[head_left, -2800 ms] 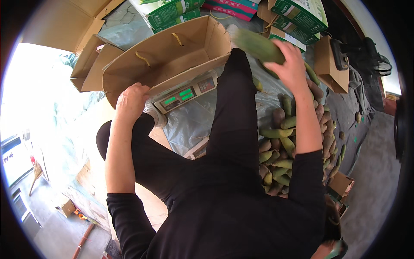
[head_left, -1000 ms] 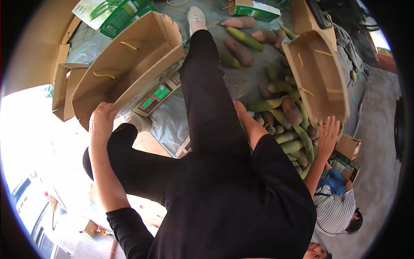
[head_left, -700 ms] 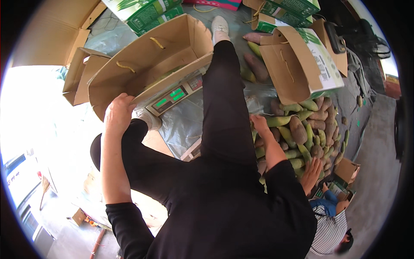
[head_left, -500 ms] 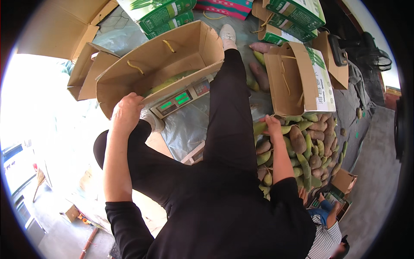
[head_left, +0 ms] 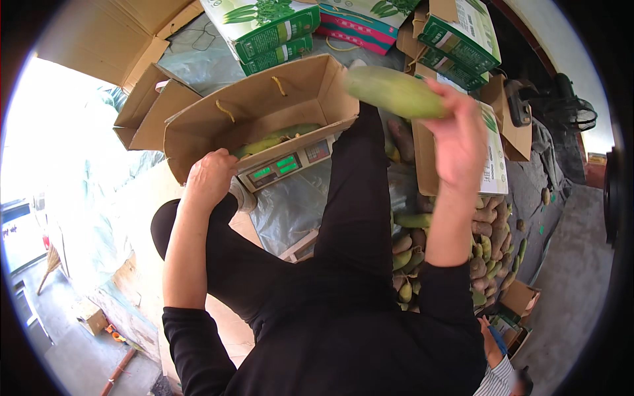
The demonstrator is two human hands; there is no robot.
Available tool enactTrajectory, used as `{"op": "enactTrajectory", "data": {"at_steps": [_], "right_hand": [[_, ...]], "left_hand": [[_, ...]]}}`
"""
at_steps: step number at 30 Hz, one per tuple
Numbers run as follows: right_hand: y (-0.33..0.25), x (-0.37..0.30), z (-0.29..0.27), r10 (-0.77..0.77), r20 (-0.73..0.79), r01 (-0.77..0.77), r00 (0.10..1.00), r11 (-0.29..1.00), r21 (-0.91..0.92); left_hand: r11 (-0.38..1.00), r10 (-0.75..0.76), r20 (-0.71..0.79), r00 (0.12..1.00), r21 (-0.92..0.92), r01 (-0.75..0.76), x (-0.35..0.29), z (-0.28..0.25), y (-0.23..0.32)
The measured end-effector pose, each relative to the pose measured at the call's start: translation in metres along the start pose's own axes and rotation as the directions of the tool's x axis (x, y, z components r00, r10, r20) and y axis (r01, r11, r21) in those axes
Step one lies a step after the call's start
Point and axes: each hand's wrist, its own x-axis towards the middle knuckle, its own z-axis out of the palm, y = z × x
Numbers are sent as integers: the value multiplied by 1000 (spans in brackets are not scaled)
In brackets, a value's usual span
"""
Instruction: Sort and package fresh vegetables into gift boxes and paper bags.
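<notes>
My right hand (head_left: pixel 460 137) is raised and holds a long green fruit (head_left: pixel 391 91) in the air, just right of an open cardboard box (head_left: pixel 198 129). That box rests on a weighing scale (head_left: pixel 285 162) with green lit displays, and a few green fruits (head_left: pixel 274 140) lie inside it. My left hand (head_left: pixel 210 179) rests on my bent left knee, right beside the box's near left corner. My right leg in black stretches out between the scale and a heap of green and brown fruits (head_left: pixel 485 241).
Green-and-white printed cartons (head_left: pixel 264 26) stand behind the scale, with more (head_left: pixel 462 33) at the back right. Another open carton (head_left: pixel 495 155) stands by the fruit heap. Flattened brown cardboard (head_left: pixel 142 102) lies at the left. Another person (head_left: pixel 502 369) crouches at the lower right.
My right hand was low at the fruit heap; it has come up holding a long green fruit beside the box. My left hand has stayed on my knee by the box.
</notes>
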Motion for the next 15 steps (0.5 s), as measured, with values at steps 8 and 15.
{"op": "enactTrajectory", "data": {"at_steps": [8,15], "right_hand": [[151,17,127,468,15,-467,884,883,-40],[154,27,112,259,-2,-256,966,951,-174]], "left_hand": [[1000,10,-28,1000,28,-9,9,-1,7],[1000,-5,-2,1000,22,5,6,-1,5]]}}
